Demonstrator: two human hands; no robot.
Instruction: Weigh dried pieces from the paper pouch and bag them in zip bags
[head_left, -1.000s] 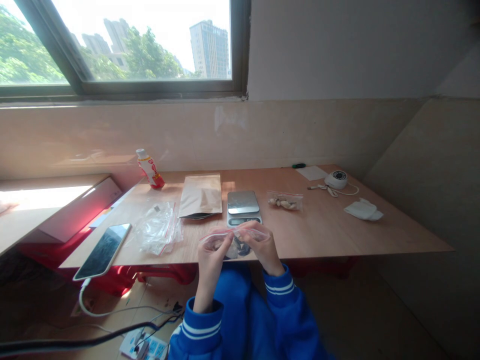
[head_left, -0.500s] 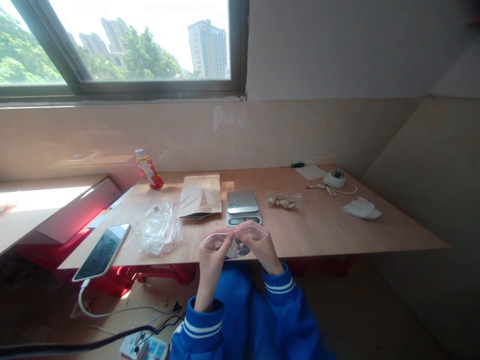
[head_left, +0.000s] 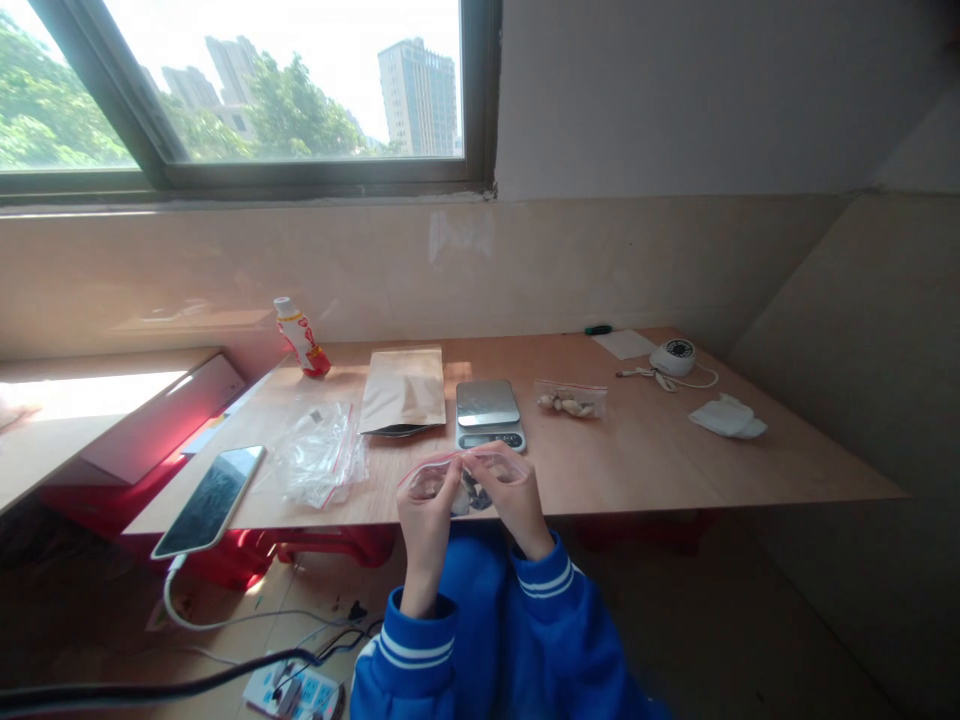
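Note:
My left hand [head_left: 427, 510] and my right hand [head_left: 514, 490] both pinch the red-edged top of a clear zip bag [head_left: 466, 498] at the table's front edge. Dark and pale pieces show inside the bag; my fingers partly cover it. Just behind my hands is a digital scale [head_left: 487, 405] with a bare metal plate. A brown paper pouch [head_left: 405, 392] lies left of the scale. To its right rests a second zip bag with pale pieces [head_left: 570, 402].
Clear plastic bags [head_left: 319, 455], a phone [head_left: 210, 500] on a cable and a bottle [head_left: 301, 340] are on the left. A white camera [head_left: 671, 358], paper [head_left: 624, 345], green-handled item [head_left: 598, 330] and white tissue [head_left: 727, 417] lie on the right.
My hands have drawn slightly closer together along the bag's top edge, the right one shifting a little left. The whole view has shifted slightly.

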